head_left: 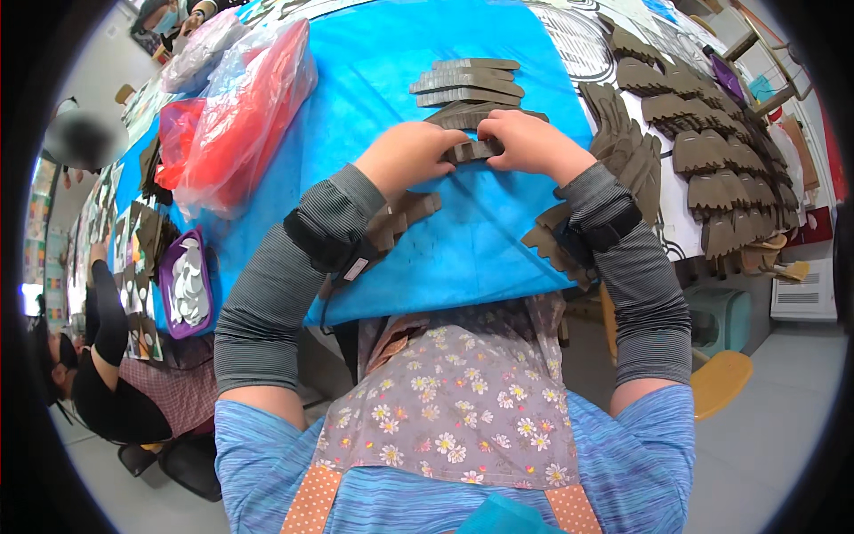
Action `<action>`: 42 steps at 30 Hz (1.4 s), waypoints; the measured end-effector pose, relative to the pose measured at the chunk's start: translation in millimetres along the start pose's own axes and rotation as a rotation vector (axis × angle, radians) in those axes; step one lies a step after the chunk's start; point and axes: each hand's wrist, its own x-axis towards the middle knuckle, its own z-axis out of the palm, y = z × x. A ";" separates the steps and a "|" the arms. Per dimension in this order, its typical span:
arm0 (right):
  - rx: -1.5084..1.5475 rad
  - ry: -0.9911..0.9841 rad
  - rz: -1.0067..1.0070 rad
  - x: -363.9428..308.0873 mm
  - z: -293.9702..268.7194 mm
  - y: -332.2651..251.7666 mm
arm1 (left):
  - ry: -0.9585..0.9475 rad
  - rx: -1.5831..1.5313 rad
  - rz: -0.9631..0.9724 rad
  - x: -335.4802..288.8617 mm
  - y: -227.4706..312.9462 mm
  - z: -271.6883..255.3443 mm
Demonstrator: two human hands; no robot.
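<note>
Over the blue-covered table, both of my hands pinch one small stack of dark grey-brown flat cut pieces (470, 151). My left hand (411, 156) is closed on its left end, and my right hand (534, 145) grips its right end. The pieces' exact kind and material I cannot make out. Just beyond my fingers lies a wider fanned stack (458, 115) of similar pieces, with several neat stacks (469, 82) farther back. Another stack (405, 219) rests beside my left forearm. A jagged-edged stack (547, 236) is partly hidden by my right forearm.
Many jagged brown pieces (712, 151) lie in rows on the white-covered table at right. To the left are a red and clear plastic bag (245, 125) and a purple basket (165, 283) of white pieces. A person (133, 383) sits at far left; a yellow chair (722, 384) stands lower right.
</note>
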 end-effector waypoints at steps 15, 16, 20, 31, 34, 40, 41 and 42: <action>-0.179 0.192 -0.158 -8.5 4.0 1.2 | 0.012 0.104 -0.073 7.2 2.9 15.3; -0.179 0.192 -0.157 -8.5 3.9 1.7 | 0.025 0.105 -0.063 6.1 3.3 15.5; -0.179 0.161 -0.238 -8.4 3.3 3.9 | 0.049 0.077 -0.041 7.3 6.4 14.4; 0.021 0.062 -0.248 -59.1 -28.9 -34.9 | 0.087 -0.282 -0.164 -42.0 64.0 -14.6; 0.051 -0.004 -0.315 -68.9 -15.9 -51.2 | -0.075 -0.357 -0.231 -68.9 81.8 -1.8; 0.009 0.127 -0.282 -80.1 14.9 -53.1 | 0.198 -0.175 -0.190 -106.2 85.9 32.4; 0.013 0.124 -0.282 -81.2 16.1 -47.9 | 0.247 -0.191 -0.176 -110.3 87.3 30.4; 0.024 0.123 -0.257 -81.8 18.2 -41.3 | 0.297 -0.207 -0.161 -114.5 88.9 28.2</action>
